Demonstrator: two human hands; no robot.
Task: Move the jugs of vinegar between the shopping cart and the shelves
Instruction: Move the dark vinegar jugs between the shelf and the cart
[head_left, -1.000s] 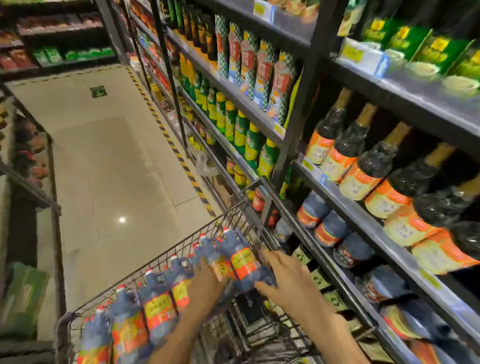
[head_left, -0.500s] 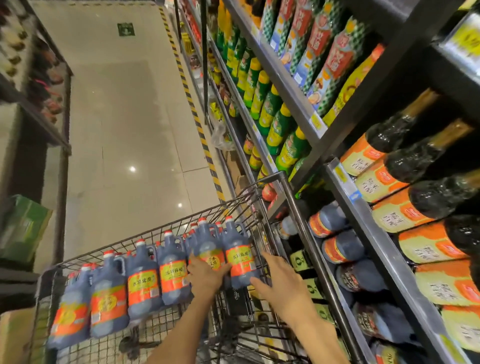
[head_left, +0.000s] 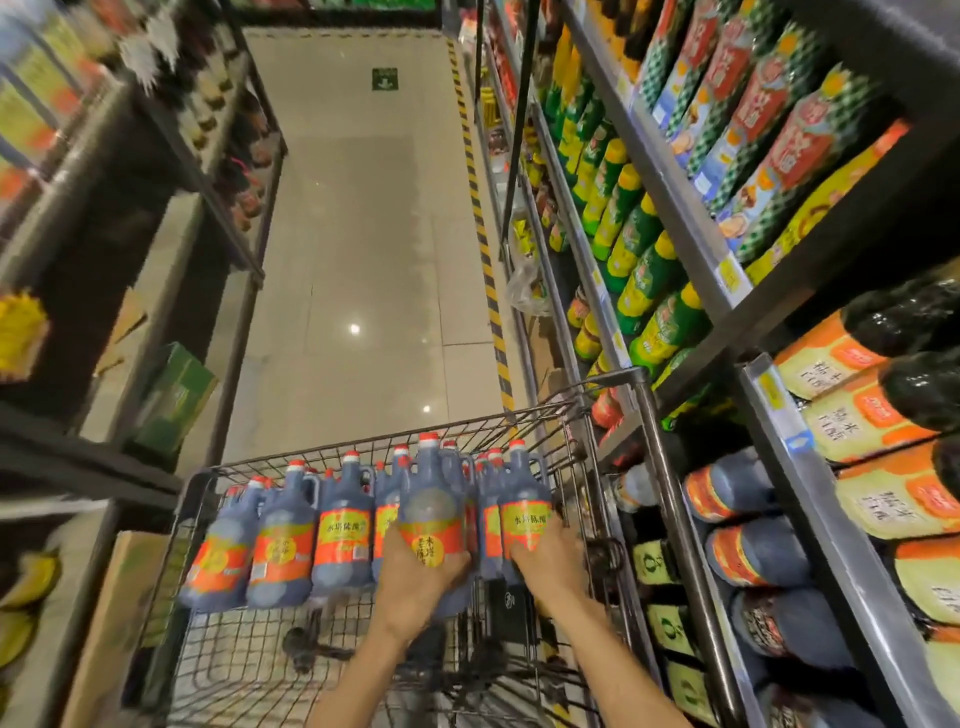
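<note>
At the left stands a dark shelf rack (head_left: 156, 171) with blurred goods, and a green box (head_left: 174, 397) sits low beside it on the pale floor (head_left: 363, 234). In the middle the wire shopping cart (head_left: 322, 670) holds a row of vinegar jugs (head_left: 343, 540) along its far edge, all upright, dark with red caps and orange-and-yellow labels. Six stand plainly in the front row from the cart's left corner to its right; more caps show behind them, too crowded to count. The left hand (head_left: 415, 577) is curled round the lower body of one jug (head_left: 430, 519), which stands higher and nearer than its neighbours, its cap above the rest. Just beside it, the right hand (head_left: 550, 561) grips the bottom of the rightmost jug (head_left: 523, 512) near the cart's right corner, fingers wrapped around its label. Right of the cart, touching its side rail, runs the long shelf unit (head_left: 691, 244). Its upper levels carry green bottles with yellow caps (head_left: 639, 244) and checked pouches (head_left: 769, 119); the level nearest holds four dark bottles with orange labels (head_left: 857, 410). On the lower shelf, three more jugs (head_left: 737, 551) of the same kind show clearly, near the cart's right edge.
</note>
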